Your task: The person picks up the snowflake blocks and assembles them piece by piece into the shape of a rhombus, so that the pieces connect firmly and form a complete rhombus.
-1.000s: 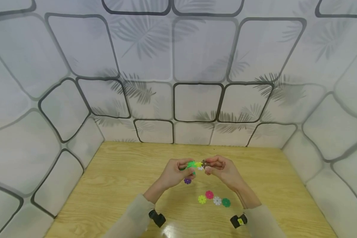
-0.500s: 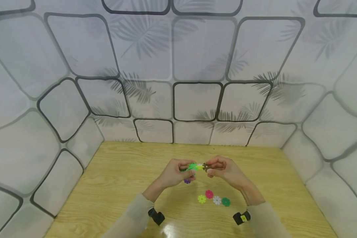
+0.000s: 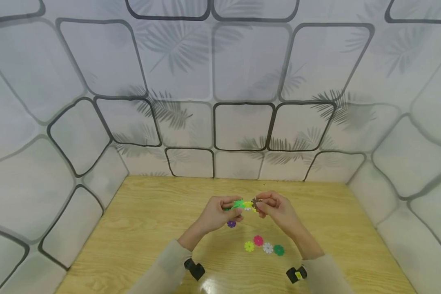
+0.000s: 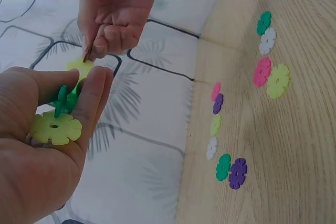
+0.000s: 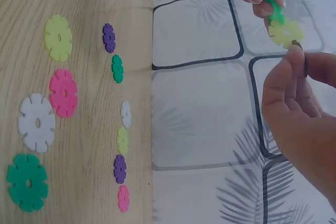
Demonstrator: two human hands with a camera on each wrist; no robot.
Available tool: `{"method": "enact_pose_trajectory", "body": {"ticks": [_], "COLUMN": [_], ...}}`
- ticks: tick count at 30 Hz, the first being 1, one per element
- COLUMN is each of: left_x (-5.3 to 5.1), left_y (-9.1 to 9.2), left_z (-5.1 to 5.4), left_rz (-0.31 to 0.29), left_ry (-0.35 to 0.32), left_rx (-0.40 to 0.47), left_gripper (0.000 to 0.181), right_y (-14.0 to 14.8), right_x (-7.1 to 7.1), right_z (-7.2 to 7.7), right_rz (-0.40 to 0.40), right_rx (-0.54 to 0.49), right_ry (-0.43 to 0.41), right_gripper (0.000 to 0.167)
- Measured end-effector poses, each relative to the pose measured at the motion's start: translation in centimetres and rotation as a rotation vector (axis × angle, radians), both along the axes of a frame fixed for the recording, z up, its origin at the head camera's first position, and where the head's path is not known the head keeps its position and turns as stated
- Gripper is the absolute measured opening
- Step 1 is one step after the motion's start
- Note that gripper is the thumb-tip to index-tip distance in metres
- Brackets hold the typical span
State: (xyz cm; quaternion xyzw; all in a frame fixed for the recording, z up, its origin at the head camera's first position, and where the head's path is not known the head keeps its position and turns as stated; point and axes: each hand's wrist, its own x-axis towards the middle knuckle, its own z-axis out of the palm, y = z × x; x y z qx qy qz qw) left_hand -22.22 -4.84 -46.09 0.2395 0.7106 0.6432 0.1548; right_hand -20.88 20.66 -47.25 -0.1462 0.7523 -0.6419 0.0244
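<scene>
Brown disc (image 3: 255,202) pinched by thumb and fingers of right hand (image 3: 279,210), at edge of middle yellow disc (image 5: 283,34); whether slotted, cannot be told. If pressed askew, slot could be missed or joint popped loose. Second yellow disc (image 4: 55,129), against left palm, might be dropped should grip be loosened. Green pieces (image 3: 239,203), left of middle yellow disc, gripped by left hand (image 3: 216,214); both hands raised, fingertips facing.

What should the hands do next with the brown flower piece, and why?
Probably the right hand should gently push the brown piece into the yellow piece between the hands: it's pinched at that one's notched edge, and the left hand holds a green piece.
</scene>
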Motion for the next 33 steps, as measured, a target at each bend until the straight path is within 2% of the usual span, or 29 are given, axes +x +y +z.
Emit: {"method": "enact_pose_trajectory", "body": {"ticks": [6,13,21,30,33], "left_x": [0.0,0.1,0.3,0.2,0.2], "left_y": [-0.1,0.0,0.5,0.3,0.2], "left_z": [0.1,-0.2,-0.4,-0.4,-0.3], "left_rz": [0.004,0.022,0.052,0.091,0.094], "left_ry": [0.019,0.034,0.008,-0.010,-0.035], "left_rx": [-0.020,0.004,0.030,0.010,0.007], "left_gripper": [0.046,0.047,0.048,0.045,0.045], "right_y": [-0.2,-1.0,-2.0,-2.2,-2.1], "right_x": [-0.1,0.1,0.6,0.8,0.8], "right_z": [0.1,-0.2,-0.2,0.4,0.5], "right_rz": [0.006,-0.056,-0.129,-0.130,-0.127], "right_rx": [-0.013,-0.021,-0.054,-0.022,-0.018], "right_ry": [0.036,0.018,-0.001,-0.039,-0.047], "right_gripper": [0.024,0.021,0.021,0.025,0.027]}}
